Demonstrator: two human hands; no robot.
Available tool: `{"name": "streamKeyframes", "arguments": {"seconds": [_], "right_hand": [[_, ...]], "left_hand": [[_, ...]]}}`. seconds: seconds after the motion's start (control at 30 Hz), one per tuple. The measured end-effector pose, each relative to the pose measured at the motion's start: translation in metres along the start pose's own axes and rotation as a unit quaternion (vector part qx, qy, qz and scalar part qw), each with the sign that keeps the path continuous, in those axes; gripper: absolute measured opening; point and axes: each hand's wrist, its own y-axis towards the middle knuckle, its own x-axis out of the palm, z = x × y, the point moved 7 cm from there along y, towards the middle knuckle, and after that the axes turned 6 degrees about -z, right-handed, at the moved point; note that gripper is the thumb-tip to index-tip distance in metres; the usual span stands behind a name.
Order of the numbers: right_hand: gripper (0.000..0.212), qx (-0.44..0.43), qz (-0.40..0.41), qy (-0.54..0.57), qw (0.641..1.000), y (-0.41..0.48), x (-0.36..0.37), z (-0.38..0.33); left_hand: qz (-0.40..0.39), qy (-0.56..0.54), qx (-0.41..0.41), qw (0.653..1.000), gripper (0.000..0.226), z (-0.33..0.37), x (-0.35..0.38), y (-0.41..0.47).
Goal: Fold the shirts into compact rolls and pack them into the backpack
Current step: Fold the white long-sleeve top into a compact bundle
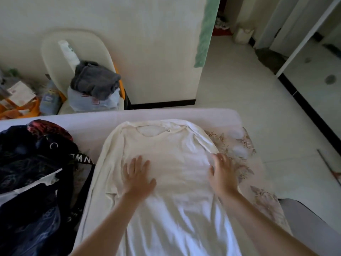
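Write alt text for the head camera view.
A person's left hand presses flat on a white long-sleeved shirt spread on a bed, while the blurred right hand touches its sleeve. Dark clothes lie at the left.

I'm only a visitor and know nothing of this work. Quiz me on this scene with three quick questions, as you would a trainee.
1. True or false: the shirt is already rolled up.
2. The left hand lies: A) flat on the shirt; B) inside a backpack; C) on the floor.
3. Fill in: the dark clothes lie on the shirt's ____ side.

Key: 1 false, it is spread flat; 2 A; 3 left.
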Motion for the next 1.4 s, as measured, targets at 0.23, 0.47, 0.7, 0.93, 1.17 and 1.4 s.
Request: {"name": "streamKeyframes", "arguments": {"seconds": [0.23, 0.47, 0.7, 0.93, 1.17, 1.4], "right_hand": [[0.016, 0.172, 0.018, 0.105, 0.979, -0.002, -0.027, 0.052], [0.059, 0.021, 0.181, -0.087, 0.979, 0.055, -0.124, 0.038], [0.063, -0.143, -0.029, -0.083, 0.986, -0.017, -0.024, 0.002], [0.062, -0.103, -0.216, -0.094, 0.966, -0.116, 0.039, 0.016], [0.073, -0.187, -0.235, -0.029, 0.953, -0.210, 0.023, -0.012], [0.065, -0.143, -0.154, -0.059, 0.976, -0.271, 0.030, 0.018]], "left_hand": [[0.074, -0.077, 0.203, 0.973, 0.062, 0.135, -0.006, -0.022], [-0.037, 0.027, 0.144, 0.988, 0.093, 0.128, 0.038, -0.013], [-0.007, -0.015, 0.158, 0.987, 0.083, 0.133, 0.036, -0.032], [0.103, -0.111, 0.189, 0.970, 0.062, 0.101, 0.039, -0.103], [0.138, -0.211, 0.170, 0.953, 0.034, 0.064, 0.044, -0.193], [0.026, -0.179, 0.126, 0.975, 0.061, 0.032, 0.112, -0.259]]}}
